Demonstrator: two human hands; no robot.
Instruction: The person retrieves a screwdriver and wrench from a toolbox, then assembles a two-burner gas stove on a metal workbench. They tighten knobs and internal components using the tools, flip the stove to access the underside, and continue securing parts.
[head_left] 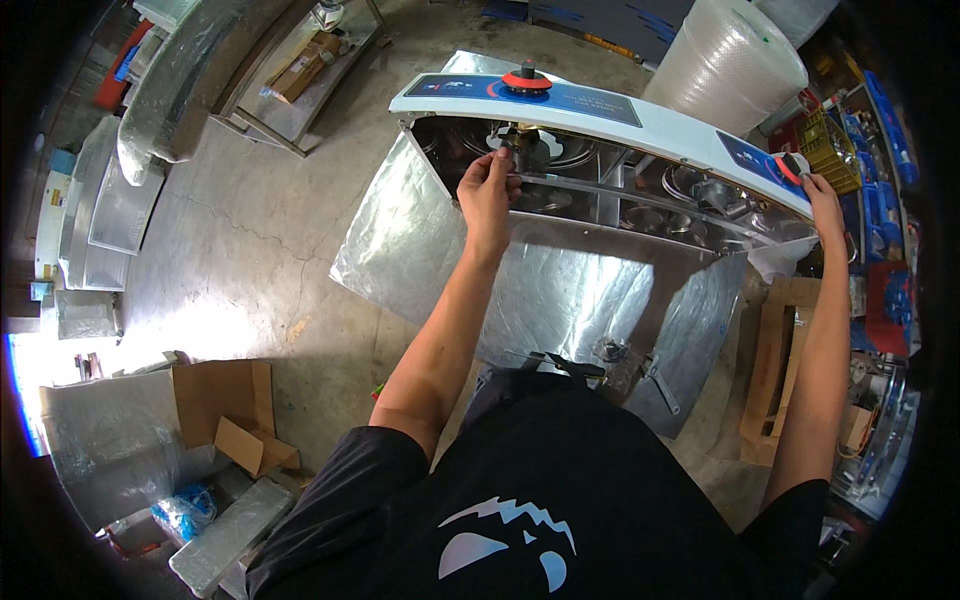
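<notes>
A gas stove casing stands open before me, its long white front panel (670,125) carrying a red-and-black knob (527,80) on the left and another knob (790,168) on the right. Inside the casing, round burner parts (690,183) and a thin metal bar (640,193) show. My left hand (487,200) is closed in a pinch at the bar's left end, beside the brass-coloured valve below the left knob; what its fingertips hold is hidden. My right hand (825,208) grips the panel's right end, with its fingers curled near the right knob.
The stove rests on a shiny metal-topped table (400,240), with small metal parts (615,352) near my body. A bubble-wrap roll (730,60) stands behind. Cardboard (765,370) is at right, shelves of goods beyond. Wrapped panels and boxes (225,400) line the left.
</notes>
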